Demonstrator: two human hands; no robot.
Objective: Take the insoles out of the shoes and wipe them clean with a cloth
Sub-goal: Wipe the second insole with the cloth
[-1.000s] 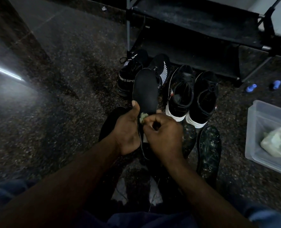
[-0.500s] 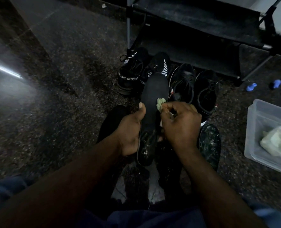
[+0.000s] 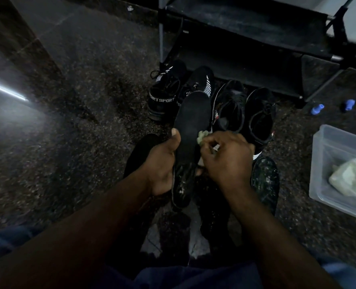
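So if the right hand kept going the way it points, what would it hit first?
Most likely the insole: the right hand points forward and left, its cloth at the insole's right edge, while the left hand holds the insole up. Depth is hard to judge.

A black insole [image 3: 190, 130], toe end pointing away and heel end flecked with pale grime, is gripped in the left hand [image 3: 162, 163], while the right hand [image 3: 227, 159] pinches a small pale green cloth [image 3: 203, 137] against its right edge. Beyond it on the floor [image 3: 79, 142] stand a striped pair of shoes [image 3: 164, 94] lettered "SPORT" and a white-soled pair of shoes [image 3: 260, 115]. A plain dark insole [image 3: 140, 151] lies left of the hands, a speckled insole [image 3: 264, 180] right
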